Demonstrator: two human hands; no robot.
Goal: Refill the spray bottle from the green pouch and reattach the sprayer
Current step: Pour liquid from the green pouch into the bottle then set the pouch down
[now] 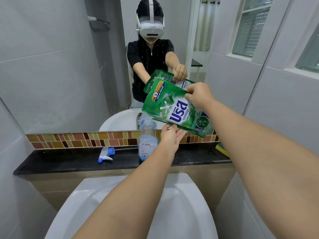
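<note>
Both hands grip the green pouch [174, 109], right hand [198, 97] above, left hand [170, 137] beneath, tilted over the open bottle [148, 140]. Sprayer [106, 154] lies detached on the ledge [69, 163]; refilling looks unfinished.

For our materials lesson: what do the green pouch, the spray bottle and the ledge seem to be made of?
Green pouch: glossy flexible plastic film, creased and shiny. Spray bottle: clear rigid plastic, blue liquid visible through it. Ledge: dark polished stone, probably granite, speckled and slightly reflective.
</note>
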